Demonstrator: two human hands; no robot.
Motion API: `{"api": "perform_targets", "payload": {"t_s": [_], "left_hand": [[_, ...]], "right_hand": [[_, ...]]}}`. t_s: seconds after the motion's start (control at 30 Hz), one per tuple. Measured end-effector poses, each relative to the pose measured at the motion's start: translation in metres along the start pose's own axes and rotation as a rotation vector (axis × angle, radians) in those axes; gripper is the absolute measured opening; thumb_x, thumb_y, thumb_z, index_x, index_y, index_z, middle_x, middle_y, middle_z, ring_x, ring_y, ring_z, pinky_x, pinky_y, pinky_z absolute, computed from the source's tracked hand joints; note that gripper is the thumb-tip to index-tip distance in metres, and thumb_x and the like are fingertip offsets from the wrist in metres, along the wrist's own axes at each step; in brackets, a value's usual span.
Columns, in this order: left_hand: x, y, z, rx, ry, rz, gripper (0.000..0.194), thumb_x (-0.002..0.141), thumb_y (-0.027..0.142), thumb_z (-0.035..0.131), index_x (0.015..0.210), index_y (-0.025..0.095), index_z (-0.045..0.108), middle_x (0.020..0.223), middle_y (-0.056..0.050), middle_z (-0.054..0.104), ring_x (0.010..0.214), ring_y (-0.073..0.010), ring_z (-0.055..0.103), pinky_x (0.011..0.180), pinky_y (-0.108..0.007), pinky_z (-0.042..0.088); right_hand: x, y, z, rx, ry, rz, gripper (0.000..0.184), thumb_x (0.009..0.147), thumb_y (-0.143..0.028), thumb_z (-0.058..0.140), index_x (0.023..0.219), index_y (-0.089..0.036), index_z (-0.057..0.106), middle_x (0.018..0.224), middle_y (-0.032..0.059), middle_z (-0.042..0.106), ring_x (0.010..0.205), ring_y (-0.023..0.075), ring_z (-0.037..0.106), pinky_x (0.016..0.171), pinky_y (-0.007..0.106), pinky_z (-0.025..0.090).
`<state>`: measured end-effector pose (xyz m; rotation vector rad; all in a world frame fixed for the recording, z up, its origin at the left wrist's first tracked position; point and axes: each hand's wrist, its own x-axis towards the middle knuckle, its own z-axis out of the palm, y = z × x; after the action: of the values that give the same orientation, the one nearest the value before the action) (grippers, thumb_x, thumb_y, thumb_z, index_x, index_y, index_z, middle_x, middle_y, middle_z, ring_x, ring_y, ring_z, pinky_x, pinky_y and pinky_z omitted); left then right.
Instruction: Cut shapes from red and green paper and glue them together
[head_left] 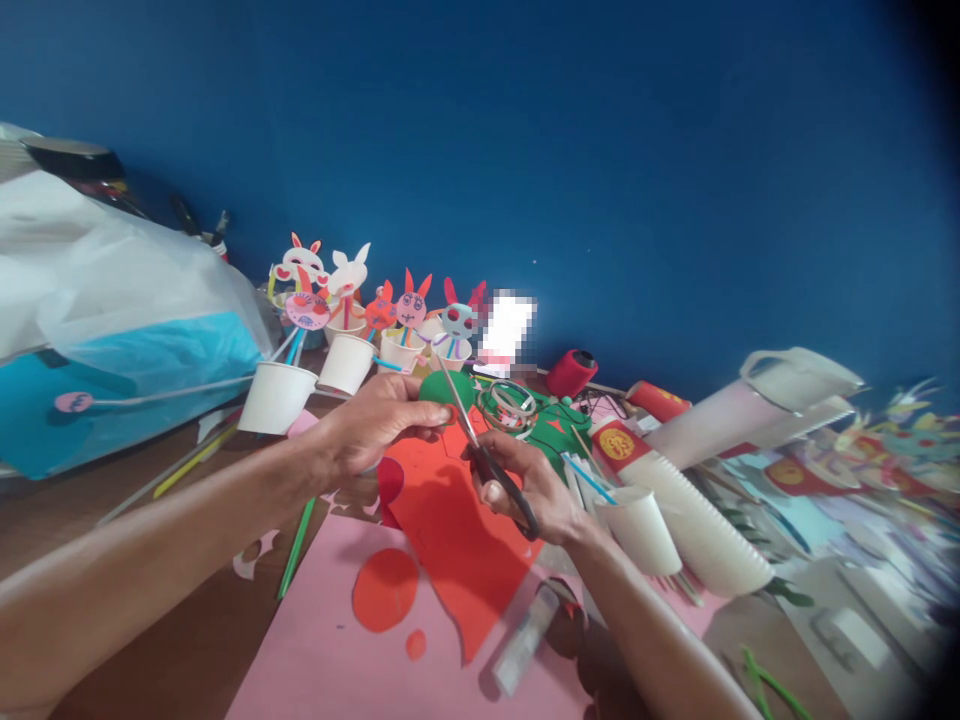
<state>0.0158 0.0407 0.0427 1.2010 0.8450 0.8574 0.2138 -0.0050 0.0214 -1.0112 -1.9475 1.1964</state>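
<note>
My left hand (382,420) pinches a green paper circle (444,389) between thumb and fingers. Black-handled scissors (480,448) are in my right hand (525,478), its fingers wrapped round the handles. The blades point up and to the left, right at the circle's edge; I cannot tell whether they are cutting into it. Under my hands lies orange paper (465,540) with a ragged edge, over a pink sheet (300,640). On the pink sheet rest an orange circle (385,590), a small orange oval (415,644) and a clear tube (526,640).
White paper cups (277,397) with paper animal puppets (307,310) stand at the back left. A stack of cups (697,520), another cup (641,530) and a pitcher (750,400) fill the right. Behind the hands are a red thread spool (571,372) and a blue wall (480,150).
</note>
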Motion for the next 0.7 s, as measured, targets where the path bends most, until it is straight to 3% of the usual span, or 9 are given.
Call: {"api": "perform_targets", "payload": {"t_s": [0.27, 0.37, 0.5, 0.7], "left_hand": [[-0.003, 0.000, 0.007, 0.020, 0.021, 0.011, 0.006, 0.063, 0.017, 0.063, 0.066, 0.016, 0.068, 0.061, -0.003, 0.060, 0.060, -0.0125, 0.051, 0.061, -0.026, 0.038], [-0.003, 0.004, 0.007, 0.000, 0.085, 0.036, 0.006, 0.062, 0.016, 0.063, 0.064, 0.016, 0.068, 0.062, -0.003, 0.061, 0.059, -0.0123, 0.052, 0.060, -0.025, 0.039], [-0.001, 0.017, -0.002, -0.054, 0.222, 0.076, 0.004, 0.060, 0.019, 0.068, 0.063, 0.018, 0.067, 0.061, -0.003, 0.061, 0.055, -0.0115, 0.050, 0.054, -0.024, 0.037], [-0.002, 0.036, -0.020, -0.018, 0.274, 0.097, 0.007, 0.058, 0.023, 0.069, 0.061, 0.018, 0.065, 0.056, -0.002, 0.059, 0.055, -0.0126, 0.051, 0.053, -0.025, 0.037]], "right_hand": [[-0.002, -0.014, -0.028, -0.204, -0.146, 0.029, 0.036, 0.072, -0.042, 0.058, 0.099, -0.018, 0.051, 0.081, 0.0017, 0.054, 0.072, 0.0146, 0.050, 0.067, 0.028, 0.041], [-0.004, -0.014, -0.034, -0.260, -0.145, 0.066, 0.041, 0.070, -0.039, 0.062, 0.105, -0.020, 0.051, 0.085, 0.0022, 0.056, 0.075, 0.0157, 0.053, 0.070, 0.029, 0.042], [-0.004, -0.012, -0.037, -0.366, -0.141, 0.113, 0.041, 0.068, -0.036, 0.065, 0.105, -0.022, 0.052, 0.088, 0.0019, 0.059, 0.079, 0.0167, 0.055, 0.072, 0.029, 0.043], [-0.004, 0.003, -0.045, -0.565, -0.248, 0.219, 0.047, 0.064, -0.041, 0.066, 0.107, -0.025, 0.056, 0.093, 0.0024, 0.063, 0.082, 0.0193, 0.058, 0.070, 0.029, 0.043]]}}
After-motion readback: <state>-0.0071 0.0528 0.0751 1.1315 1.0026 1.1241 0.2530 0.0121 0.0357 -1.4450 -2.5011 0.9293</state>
